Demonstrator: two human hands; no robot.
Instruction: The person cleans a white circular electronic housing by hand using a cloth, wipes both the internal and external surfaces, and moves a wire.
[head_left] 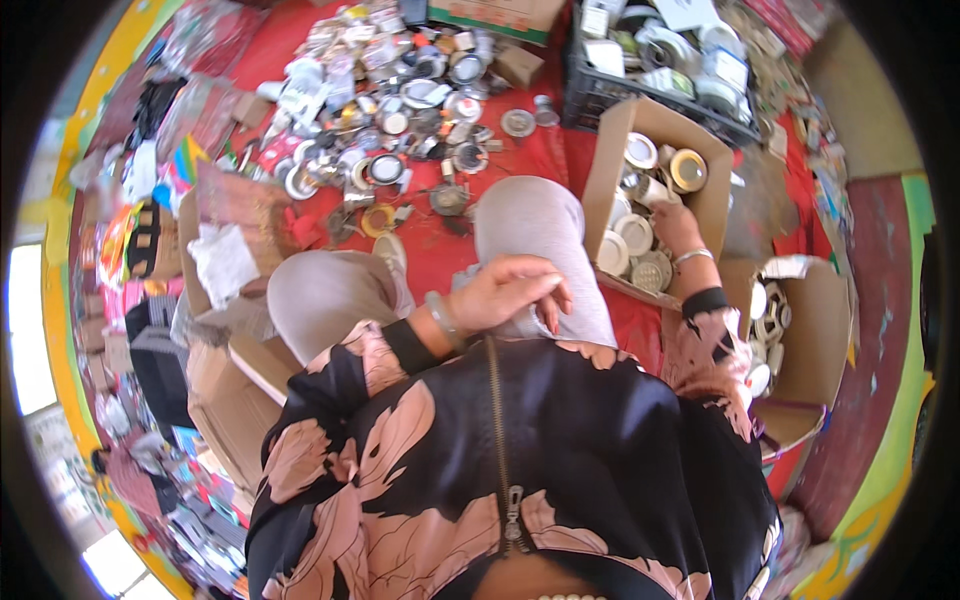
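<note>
My right hand (680,228) reaches into a cardboard box (712,150) at the right, its fingers bent and drawn together against a whitish cylindrical piece (652,191); what they grip is partly hidden. Around it in the box lie several round white lamp-like fittings (634,235), one with a yellowish ring (688,170) and one with a dotted face (651,272). Over my lap, my left hand (515,291) hangs loosely with its fingers slightly curled and apart, holding nothing.
A large pile of mixed round fittings (390,120) covers the red floor sheet (520,160) ahead. A black crate (590,85) stands far right. Another cardboard box (815,330) with round parts sits by my right forearm; cardboard boxes (235,400) stand at left.
</note>
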